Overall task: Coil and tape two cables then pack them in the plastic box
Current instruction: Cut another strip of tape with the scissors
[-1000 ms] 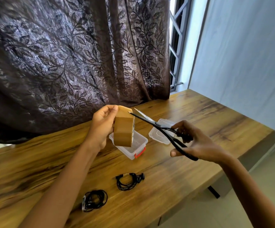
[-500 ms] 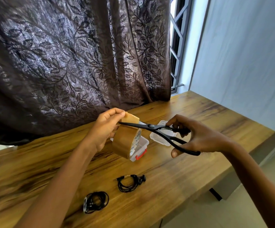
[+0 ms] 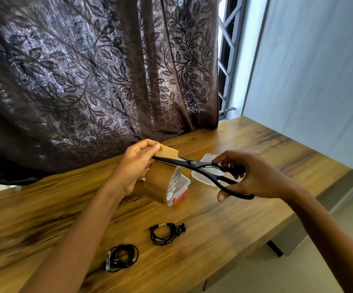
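the left grip [image 3: 135, 166] pinches the free end of a tape strip [image 3: 168, 152] between thumb and fingertips, and the brown tape roll [image 3: 160, 182] hangs below it, tilted, above the open plastic box [image 3: 184, 181] with its red latch [image 3: 179, 198]. a second ago the roll stood upright against the palm with little tape pulled out; now it sits lower and a short length of tape is drawn out above it. the right grip [image 3: 255, 176] is clamped round the handles of the black scissors [image 3: 191, 163], fingers through the loops. earlier the blades gaped wide and pointed up at the roll's edge; now they lie almost level across the strip just above the roll, nearly together, the tip reaching the left fingers. whether the tape is cut through cannot be told. the box lid [image 3: 203, 179] lies just beside the box, partly behind the scissors. the two coiled black cables, near coil [image 3: 121, 258] and far coil [image 3: 165, 233], lie on the wooden surface [image 3: 245, 225] in front of the box, where they lay before, well apart from both hands. a dark leaf-patterned curtain [image 3: 86, 81] hangs behind.
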Demonstrator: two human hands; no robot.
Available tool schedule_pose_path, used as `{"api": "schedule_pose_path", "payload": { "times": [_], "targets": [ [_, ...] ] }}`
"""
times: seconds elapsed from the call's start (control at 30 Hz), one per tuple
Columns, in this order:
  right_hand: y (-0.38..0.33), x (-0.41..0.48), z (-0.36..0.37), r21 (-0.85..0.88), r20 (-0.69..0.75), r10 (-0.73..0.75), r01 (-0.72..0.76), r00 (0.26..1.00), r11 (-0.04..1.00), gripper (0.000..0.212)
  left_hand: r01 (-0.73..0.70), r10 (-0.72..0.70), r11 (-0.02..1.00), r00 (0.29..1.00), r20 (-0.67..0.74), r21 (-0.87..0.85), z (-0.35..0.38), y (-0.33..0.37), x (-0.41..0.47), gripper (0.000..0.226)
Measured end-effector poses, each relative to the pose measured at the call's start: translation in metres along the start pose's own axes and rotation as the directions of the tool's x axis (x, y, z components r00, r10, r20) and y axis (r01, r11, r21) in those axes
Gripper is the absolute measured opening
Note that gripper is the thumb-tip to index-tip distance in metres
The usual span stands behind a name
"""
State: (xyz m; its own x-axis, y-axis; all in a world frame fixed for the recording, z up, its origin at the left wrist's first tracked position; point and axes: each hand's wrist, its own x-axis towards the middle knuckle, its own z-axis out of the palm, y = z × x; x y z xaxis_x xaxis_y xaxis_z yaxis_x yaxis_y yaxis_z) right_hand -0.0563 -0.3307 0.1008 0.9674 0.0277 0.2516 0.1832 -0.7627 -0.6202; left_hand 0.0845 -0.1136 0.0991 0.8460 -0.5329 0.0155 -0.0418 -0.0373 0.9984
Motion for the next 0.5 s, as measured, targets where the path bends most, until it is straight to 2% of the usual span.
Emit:
{"api": "schedule_pose_path", "payload": {
  "times": [0.17,0.33,0.5],
  "targets": [
    [-0.004,-0.002,0.004,-0.043,-0.046,-0.057,0.055,0.997,0.998,0.061,0.007,-0.006,1.000,1.000,-0.018,0.014,0.000,-0.003,-0.001,0.018],
    [-0.004,-0.002,0.005,-0.116,-0.089,-0.067,0.056,0.994,0.992,0.044,0.019,-0.017,0.999,0.999,-0.042,0.039,0.001,-0.006,-0.001,0.017],
    [0.000,-0.003,0.011,-0.097,-0.144,-0.073,0.060,0.987,0.994,0.040,0.015,-0.013,0.999,0.998,-0.061,0.035,0.004,-0.009,-0.001,0.018]
  ]
}}
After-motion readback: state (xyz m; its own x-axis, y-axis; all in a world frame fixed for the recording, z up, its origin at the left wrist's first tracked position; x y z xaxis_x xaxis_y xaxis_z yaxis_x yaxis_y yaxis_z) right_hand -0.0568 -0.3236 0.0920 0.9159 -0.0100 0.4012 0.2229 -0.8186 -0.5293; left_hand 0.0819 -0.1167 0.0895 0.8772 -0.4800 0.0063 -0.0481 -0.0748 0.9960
